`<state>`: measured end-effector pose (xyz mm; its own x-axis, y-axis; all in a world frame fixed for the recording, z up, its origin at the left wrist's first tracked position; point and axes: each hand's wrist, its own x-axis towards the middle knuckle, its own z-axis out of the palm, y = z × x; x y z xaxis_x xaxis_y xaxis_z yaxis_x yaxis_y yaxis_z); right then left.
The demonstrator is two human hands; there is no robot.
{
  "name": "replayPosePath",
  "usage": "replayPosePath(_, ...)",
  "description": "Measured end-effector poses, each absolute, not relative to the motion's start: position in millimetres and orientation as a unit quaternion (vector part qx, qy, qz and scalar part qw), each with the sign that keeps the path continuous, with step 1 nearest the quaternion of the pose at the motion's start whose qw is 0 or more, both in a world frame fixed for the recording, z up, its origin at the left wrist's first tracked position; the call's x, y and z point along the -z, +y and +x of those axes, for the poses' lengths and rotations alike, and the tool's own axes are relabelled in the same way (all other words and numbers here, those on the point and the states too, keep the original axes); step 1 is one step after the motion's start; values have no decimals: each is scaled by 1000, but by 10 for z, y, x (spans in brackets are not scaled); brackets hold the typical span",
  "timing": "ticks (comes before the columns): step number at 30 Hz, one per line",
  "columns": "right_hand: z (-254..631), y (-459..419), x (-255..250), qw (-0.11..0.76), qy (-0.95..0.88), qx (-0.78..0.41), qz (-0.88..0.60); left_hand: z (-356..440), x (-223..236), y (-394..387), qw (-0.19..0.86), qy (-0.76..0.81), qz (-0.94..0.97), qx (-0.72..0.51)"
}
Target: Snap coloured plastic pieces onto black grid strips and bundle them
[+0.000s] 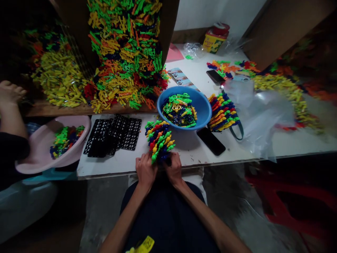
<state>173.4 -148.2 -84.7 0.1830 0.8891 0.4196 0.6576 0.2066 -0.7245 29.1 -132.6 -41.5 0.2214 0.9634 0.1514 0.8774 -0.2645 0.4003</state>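
Note:
At the front edge of the white table (119,164), a bundle of small plastic figures (160,138) in green, yellow, red, orange and blue stands in tight rows. My left hand (146,170) is closed at its near left side, and my right hand (174,169) is closed at its near right side. The fingertips and the underside of the bundle are hidden. Just behind it sits a blue bowl (204,111) holding loose figures of the same kind. Black perforated trays (131,135) lie stacked and overlapping left of my hands.
Right of the bowl are another filled bundle of figures (223,112), a dark phone (211,141) and clear plastic bags (265,116). Heaped figures (126,63) fill a large box at the back. On the left, a co-worker's hand (12,92) is near a pink basin (39,140).

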Motion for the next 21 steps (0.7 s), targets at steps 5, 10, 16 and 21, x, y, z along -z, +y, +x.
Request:
replayPosePath(5,1693,-1468,804,471,-618,-138,-614,310,480,-1328,131,634,736,-199)
replayPosePath(10,1704,-1489,818,470,-602,-151,-627,312,568,-1328,117,635,719,-255)
replayPosePath(16,1755,-1481,831,464,-623,-162,-609,325,593,-1288,122,605,742,-261)
replayPosePath(21,1761,-1464,800,434,-647,-144,-610,363,578,-1273,116,611,748,-231)
